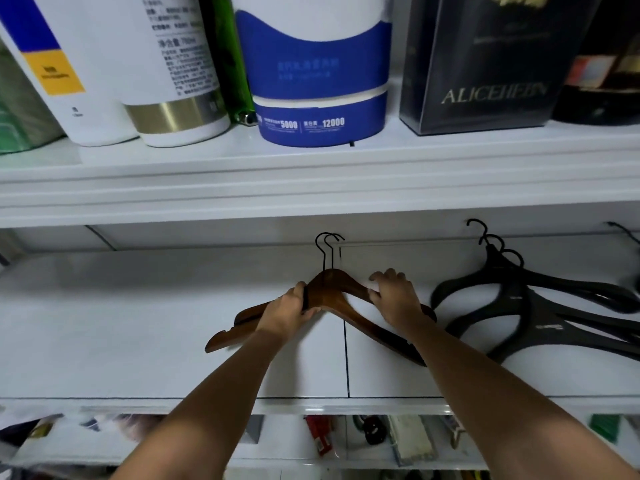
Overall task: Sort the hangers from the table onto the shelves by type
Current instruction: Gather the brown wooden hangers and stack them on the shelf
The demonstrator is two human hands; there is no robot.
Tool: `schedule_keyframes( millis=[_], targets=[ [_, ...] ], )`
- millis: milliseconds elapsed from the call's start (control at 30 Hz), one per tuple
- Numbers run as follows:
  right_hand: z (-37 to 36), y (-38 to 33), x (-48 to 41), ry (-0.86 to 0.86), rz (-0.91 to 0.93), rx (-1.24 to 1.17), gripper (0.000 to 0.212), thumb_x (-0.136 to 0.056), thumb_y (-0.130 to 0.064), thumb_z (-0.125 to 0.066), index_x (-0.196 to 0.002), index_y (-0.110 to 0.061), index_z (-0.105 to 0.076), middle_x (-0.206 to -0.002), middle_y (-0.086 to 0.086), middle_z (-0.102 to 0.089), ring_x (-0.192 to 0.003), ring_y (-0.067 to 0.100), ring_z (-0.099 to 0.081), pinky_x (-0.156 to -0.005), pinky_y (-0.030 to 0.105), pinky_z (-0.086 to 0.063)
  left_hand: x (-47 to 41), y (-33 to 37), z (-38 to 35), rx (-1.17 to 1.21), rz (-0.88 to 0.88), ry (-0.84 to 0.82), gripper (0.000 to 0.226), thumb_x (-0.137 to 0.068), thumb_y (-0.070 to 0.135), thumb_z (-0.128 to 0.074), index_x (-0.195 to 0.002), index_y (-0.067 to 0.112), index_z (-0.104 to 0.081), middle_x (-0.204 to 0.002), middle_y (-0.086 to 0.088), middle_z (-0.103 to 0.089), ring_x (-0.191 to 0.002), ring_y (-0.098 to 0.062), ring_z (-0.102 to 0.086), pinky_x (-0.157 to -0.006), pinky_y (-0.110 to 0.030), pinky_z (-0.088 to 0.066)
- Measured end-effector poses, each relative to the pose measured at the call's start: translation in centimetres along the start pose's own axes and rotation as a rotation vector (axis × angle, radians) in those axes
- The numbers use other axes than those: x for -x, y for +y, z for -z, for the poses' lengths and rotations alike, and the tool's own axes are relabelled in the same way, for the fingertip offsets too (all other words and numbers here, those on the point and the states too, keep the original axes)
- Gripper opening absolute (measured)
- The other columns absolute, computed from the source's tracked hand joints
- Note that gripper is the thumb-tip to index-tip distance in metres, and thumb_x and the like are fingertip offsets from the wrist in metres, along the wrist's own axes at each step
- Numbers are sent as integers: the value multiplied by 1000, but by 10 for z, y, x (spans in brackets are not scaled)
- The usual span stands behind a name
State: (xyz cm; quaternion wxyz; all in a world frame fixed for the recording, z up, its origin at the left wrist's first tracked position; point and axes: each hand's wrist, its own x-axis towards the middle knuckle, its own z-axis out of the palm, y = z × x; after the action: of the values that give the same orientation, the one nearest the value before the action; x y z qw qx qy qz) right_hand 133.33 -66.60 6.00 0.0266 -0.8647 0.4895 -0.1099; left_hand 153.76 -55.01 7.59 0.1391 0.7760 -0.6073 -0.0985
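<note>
Reaching toward twelve o'clock, gripped brown wooden hangers [329, 295] on the white shelf [138, 327]: left hand [287, 311] curled round the neck, right hand [394, 299] round the four-o'clock arm

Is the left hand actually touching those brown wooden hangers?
Touching. The head view shows the left hand wrapped round the wooden hangers, gripping them just left of their neck.

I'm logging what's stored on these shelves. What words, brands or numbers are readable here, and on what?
"ALICEHE...": gold letters on the black box; the ending is blurred.
"5000" and "12000": on the base of the blue-and-white container; the small print beside them is unreadable.
White bottle: printed text, too blurred to read.
Black hangers: small pale mark, too small to read.
Wooden hangers: no text visible.
</note>
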Motion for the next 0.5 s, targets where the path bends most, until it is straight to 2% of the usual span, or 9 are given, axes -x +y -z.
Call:
schedule_keyframes(
  millis=[167, 267, 367, 500],
  targets=[
    [-9, 5, 23, -27, 60, -76, 43, -96, -42, -46, -130, -17, -52, -126, 9, -54, -113, 26, -48, -94, 34, -37, -7, 17, -19, -46, 28, -60, 59, -93, 50, -45, -137, 12, -33, -125, -13, -57, -113, -31, -57, -90, -40, -47],
    [-15, 3, 31, -46, 85, -21, 54, -93, -51, -48, -133, -15, -50, -129, 10, -52, -116, 28, -47, -95, 33, -34, -9, 20, -28, -36, 26, -44, 55, -93, 49, -44, -133, 11, -37, -124, -13, -56, -114, -30, -54, -89, -40, -46],
    [-15, 3, 32, -60, 92, -36, 65, -87, -57, -55, -134, -13, -49, -129, 12, -51, -117, 29, -45, -97, 35, -34, -15, 20, -34, -55, 4, -22, 55, -94, 48, -43, -133, 10, -38, -127, -13, -54, -120, -28, -48, -97, -39, -43],
    [-18, 4, 31, -127, 91, 28, 72, -86, -57, -55, -141, -15, -36, -139, 9, -40, -126, 28, -37, -106, 35, -29, -21, 17, -40, -270, -69, 33, 57, -92, 54, -41, -133, 13, -44, -134, -9, -44, -126, -26, -37, -107, -39, -34]
  ],
)
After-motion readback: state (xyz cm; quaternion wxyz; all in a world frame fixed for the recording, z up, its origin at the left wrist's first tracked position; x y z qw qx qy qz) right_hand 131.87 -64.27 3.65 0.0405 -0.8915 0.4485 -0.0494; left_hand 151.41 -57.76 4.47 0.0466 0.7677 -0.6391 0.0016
